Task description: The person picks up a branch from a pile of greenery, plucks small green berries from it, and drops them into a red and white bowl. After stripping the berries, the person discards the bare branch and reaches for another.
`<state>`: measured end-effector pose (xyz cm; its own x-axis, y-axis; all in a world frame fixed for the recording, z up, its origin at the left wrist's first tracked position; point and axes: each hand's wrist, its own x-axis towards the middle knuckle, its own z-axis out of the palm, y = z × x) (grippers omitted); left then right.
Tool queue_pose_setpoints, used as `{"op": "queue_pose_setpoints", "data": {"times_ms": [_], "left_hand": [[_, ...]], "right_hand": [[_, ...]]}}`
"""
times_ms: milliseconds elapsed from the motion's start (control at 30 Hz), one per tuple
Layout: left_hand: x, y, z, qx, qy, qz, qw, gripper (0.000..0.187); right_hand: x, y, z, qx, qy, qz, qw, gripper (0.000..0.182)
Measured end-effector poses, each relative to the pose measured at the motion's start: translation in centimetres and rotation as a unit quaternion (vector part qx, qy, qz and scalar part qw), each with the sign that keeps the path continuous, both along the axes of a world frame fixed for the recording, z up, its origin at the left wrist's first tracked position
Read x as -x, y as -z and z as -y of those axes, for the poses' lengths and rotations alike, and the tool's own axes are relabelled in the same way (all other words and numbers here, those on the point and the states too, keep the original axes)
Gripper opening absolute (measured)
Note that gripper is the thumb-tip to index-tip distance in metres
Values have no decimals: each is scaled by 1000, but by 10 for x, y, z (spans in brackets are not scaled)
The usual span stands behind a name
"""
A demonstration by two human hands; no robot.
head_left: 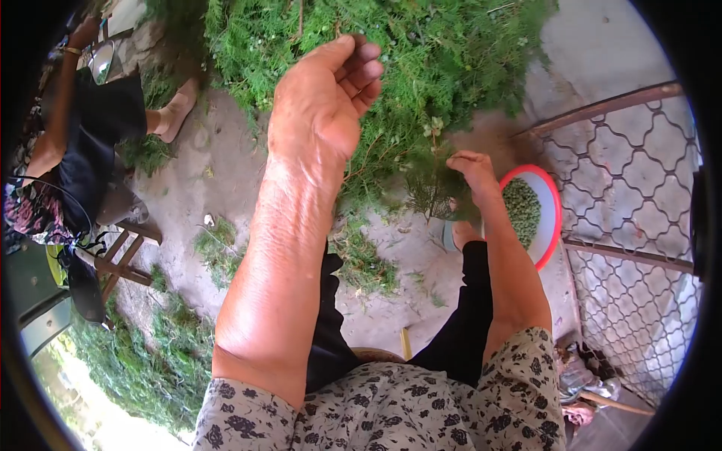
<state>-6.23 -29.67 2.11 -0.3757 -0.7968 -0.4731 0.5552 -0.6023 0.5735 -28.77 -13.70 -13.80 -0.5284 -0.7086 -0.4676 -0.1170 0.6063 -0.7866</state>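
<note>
My left hand [331, 94] is raised above a large pile of green conifer branches [429, 52]. Its fingers curl in and the thumb lies close to the forefinger; anything pinched at the tips is hidden. Lower and to the right, my right hand [475, 173] has its fingertips closed at the edge of a feathery conifer sprig [435, 184]. Small pale green cones show on a twig just above. Beside my right wrist stands a white basin with a red rim [555, 207], holding many small green cones [522, 214].
A metal lattice [624, 180] in a brown frame stands at the right. On the left sits another person [98, 113], near a wooden stool [120, 259]. More cut branches [143, 361] lie at lower left, and loose sprigs [365, 259] litter the floor between my legs.
</note>
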Motion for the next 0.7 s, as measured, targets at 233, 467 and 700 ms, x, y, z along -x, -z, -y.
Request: {"op": "queue_pose_setpoints", "data": {"times_ms": [233,467,700], "left_hand": [[-3,4,-27,95,85,81,988,17],[-22,-14,-106,212,158,148,953,20],[-39,-26,-212,631,98,378,671,39]], "right_hand": [[-10,-109,-23,222,55,123,966,11],[-63,-169,-69,367,167,214,890,8],[-132,-180,-119,439,138,117,880,6]]}}
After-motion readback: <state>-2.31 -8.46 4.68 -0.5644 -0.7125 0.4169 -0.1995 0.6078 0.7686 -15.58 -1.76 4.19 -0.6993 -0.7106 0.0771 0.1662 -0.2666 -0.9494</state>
